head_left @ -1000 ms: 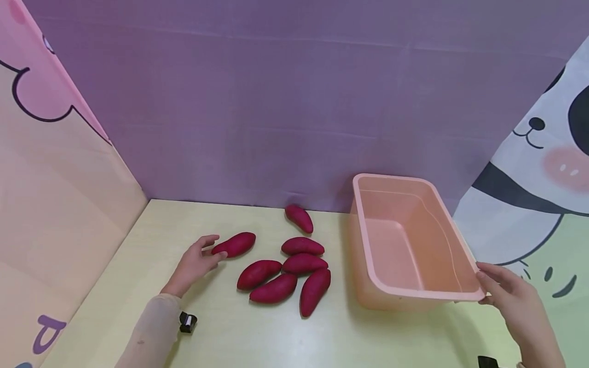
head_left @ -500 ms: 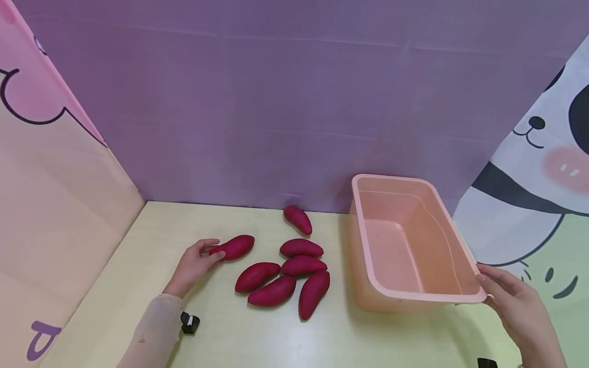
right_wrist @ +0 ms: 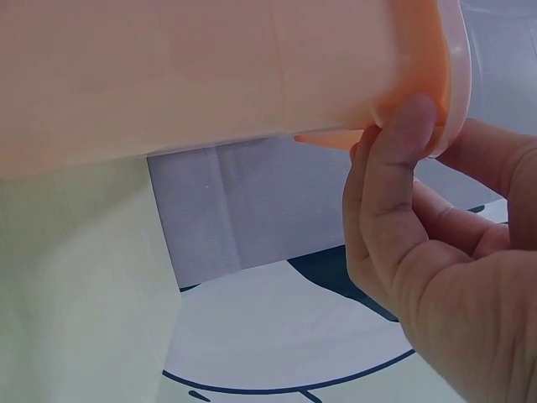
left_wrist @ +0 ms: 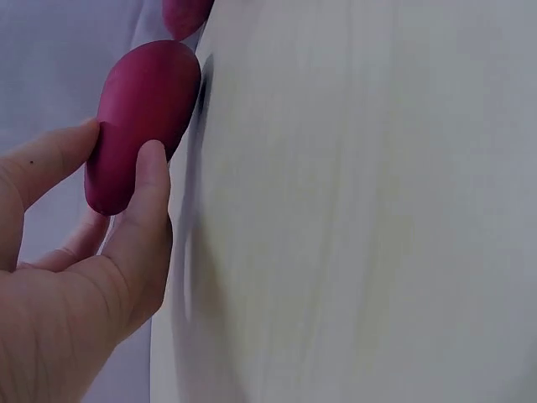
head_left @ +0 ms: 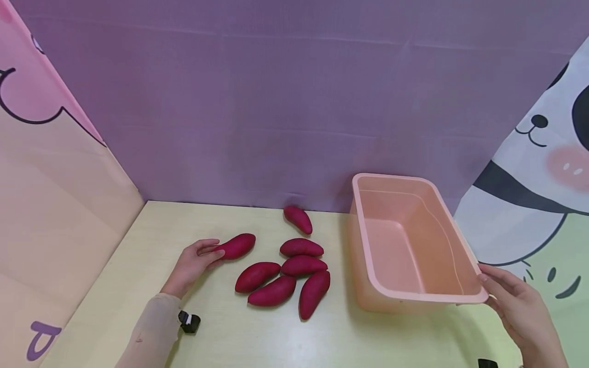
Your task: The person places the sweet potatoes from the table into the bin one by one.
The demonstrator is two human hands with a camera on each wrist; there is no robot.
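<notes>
My left hand (head_left: 190, 263) pinches the near end of a red sweet potato (head_left: 238, 246) at the left of the table. In the left wrist view the thumb and fingers lie on either side of this sweet potato (left_wrist: 144, 109). At the right stands a pink plastic tub (head_left: 361, 240) with nothing inside it. My right hand (head_left: 522, 301) grips the tub's rim at its near right corner. The right wrist view shows the fingers curled on the rim (right_wrist: 459, 67). Several more sweet potatoes lie between the left hand and the tub, among them a curved one (head_left: 271, 291).
A purple cloth wall (head_left: 253, 102) closes off the back of the pale table (head_left: 221, 337). One sweet potato (head_left: 298, 220) lies close to that wall. Printed side panels stand left and right, the right one with a panda (head_left: 520, 204).
The left hand and its sweet potato have barely moved; fingers now reach slightly further over its end. The right hand stays on the tub's rim. The head view has shifted a little.
</notes>
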